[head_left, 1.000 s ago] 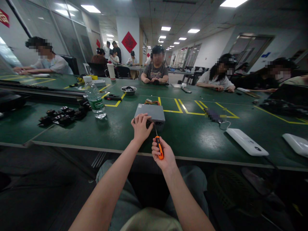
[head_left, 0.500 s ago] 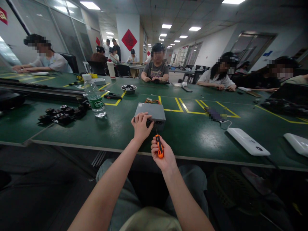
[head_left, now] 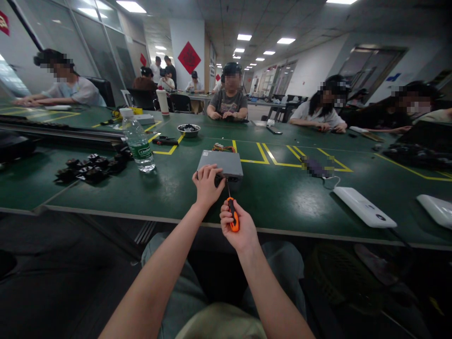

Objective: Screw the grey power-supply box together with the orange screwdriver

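Observation:
A grey metal computer power supply [head_left: 226,161] lies on the green table in front of me, its coloured cables [head_left: 223,148] bunched behind it. My left hand [head_left: 208,183] grips its near left edge, fingers over the top and thumb toward the near face. An orange-and-black screwdriver [head_left: 233,217] is in my right hand [head_left: 243,230], fingers wrapped round the handle. The thin shaft points up at the near face, beside my left thumb and the socket. Whether the tip sits in a screw is too small to tell.
Left of the power supply stand a water bottle [head_left: 138,143] and several black parts [head_left: 93,168]. Farther back are a metal bowl [head_left: 189,131], black pliers [head_left: 165,141] and a paper cup [head_left: 163,102]. To the right lies a white power bank [head_left: 363,207]. Co-workers sit around the table.
My right hand and the screwdriver handle have shifted very slightly left, with a small turn of the handle. My left hand and the power supply have stayed in place.

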